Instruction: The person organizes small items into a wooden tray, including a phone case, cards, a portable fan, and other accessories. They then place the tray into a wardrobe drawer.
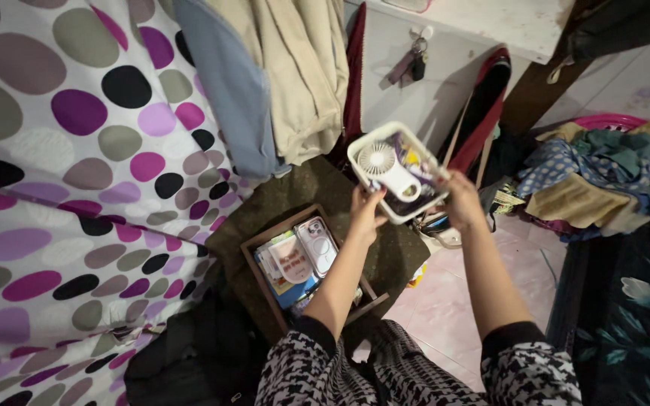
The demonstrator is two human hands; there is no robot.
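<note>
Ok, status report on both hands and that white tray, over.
Left hand and right hand both grip the white tray, held up level. Small white fan and oddments inside. Open wooden drawer below; nothing in the way.

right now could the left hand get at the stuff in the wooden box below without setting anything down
Probably not: the left hand and right hand both grip the white tray. The wooden box lies open, uncovered, just below it.

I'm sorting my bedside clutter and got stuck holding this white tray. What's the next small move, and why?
Probably lower the white tray toward the wooden box. Both the left hand and the right hand hold it in the air, tilted, with a small fan inside.
</note>
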